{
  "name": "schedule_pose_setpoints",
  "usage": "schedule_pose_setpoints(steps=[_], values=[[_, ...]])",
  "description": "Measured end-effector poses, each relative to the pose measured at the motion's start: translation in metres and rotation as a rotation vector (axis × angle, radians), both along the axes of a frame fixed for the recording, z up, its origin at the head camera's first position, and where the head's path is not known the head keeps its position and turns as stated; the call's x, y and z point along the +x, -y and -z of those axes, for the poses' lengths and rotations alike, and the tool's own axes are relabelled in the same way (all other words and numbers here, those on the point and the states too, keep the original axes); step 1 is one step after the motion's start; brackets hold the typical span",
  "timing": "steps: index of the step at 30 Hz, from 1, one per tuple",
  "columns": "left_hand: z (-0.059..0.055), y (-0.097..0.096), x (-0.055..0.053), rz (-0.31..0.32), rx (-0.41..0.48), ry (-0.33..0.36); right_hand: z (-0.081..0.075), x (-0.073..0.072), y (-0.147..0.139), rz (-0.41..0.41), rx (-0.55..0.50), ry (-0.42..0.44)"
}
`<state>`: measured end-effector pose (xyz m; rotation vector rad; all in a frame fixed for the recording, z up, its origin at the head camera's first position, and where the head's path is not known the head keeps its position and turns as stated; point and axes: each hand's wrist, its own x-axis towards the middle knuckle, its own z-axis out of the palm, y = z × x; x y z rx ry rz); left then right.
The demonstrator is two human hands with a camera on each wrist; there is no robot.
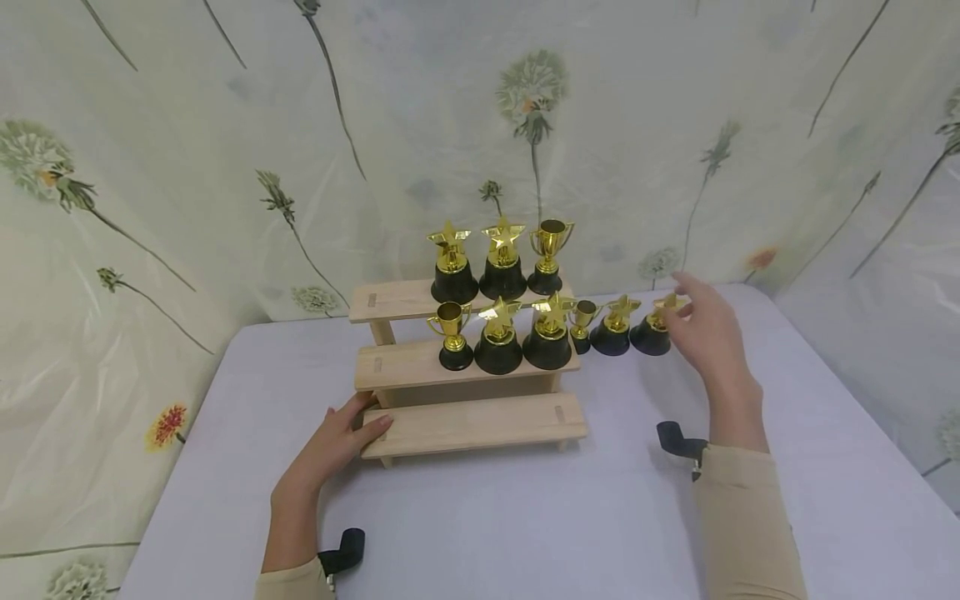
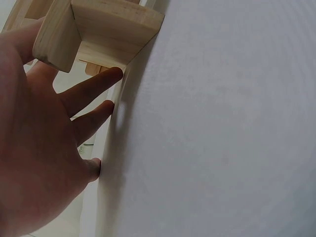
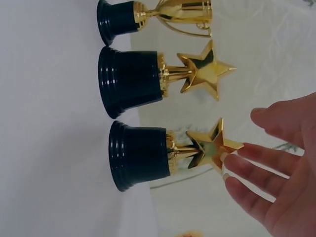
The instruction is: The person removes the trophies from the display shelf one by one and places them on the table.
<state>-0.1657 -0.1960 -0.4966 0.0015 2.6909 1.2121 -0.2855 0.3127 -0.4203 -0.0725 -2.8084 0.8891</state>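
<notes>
Because its weight likely sits low, the outer star trophy (image 1: 652, 333) wants a hold at its gold collar (image 3: 171, 152)

While two more trophies stand in line beside it, this one is upright on the worktop (image 1: 487, 533), to the right of the wooden stand (image 1: 390, 362) and last in the row. Nearest it is a second star trophy (image 3: 131, 76), then a small cup trophy (image 3: 124, 19) close by the stand's right edge.

The right hand (image 3: 284, 180) is at the star (image 3: 210, 143), fingers loosely extended and thumb apart from the gold; the fingertips overlap one point of it in the right wrist view, though whether they touch I cannot tell. It grips nothing. The left hand (image 1: 337, 437) holds the left end of the lowest step (image 1: 480, 425), thumb laid on the upper face, the lower fingers spread.

Judging by the shine, the piece is probably moulded plastic: light, stiff and slick. The black base (image 3: 143, 154) looks smooth and tapers upward from a flared rim, so fingers closed on its sides could slip. The star is pointed; pinching one tip would give little purchase and might let the trophy swing or twist. Its thin stem (image 3: 186, 150) seems likeliest to snap if bent. Sounder would be thumb and fingers on opposite sides of the collar, lifting straight up so that the rim clears its neighbour.
</notes>
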Motion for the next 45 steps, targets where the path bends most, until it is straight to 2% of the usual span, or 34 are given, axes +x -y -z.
schedule_pose_setpoints(steps=[14,30,45], values=[[0.000,0.000,0.001,-0.004,-0.014,0.008,-0.018,0.010,0.013,-0.032,-0.007,-0.089],[-0.003,0.000,0.001,-0.007,-0.017,0.014,-0.037,0.022,0.048,-0.215,-0.074,-0.266],[0.000,0.001,0.000,-0.007,-0.015,0.041,-0.036,0.024,0.067,-0.350,-0.114,-0.340]])
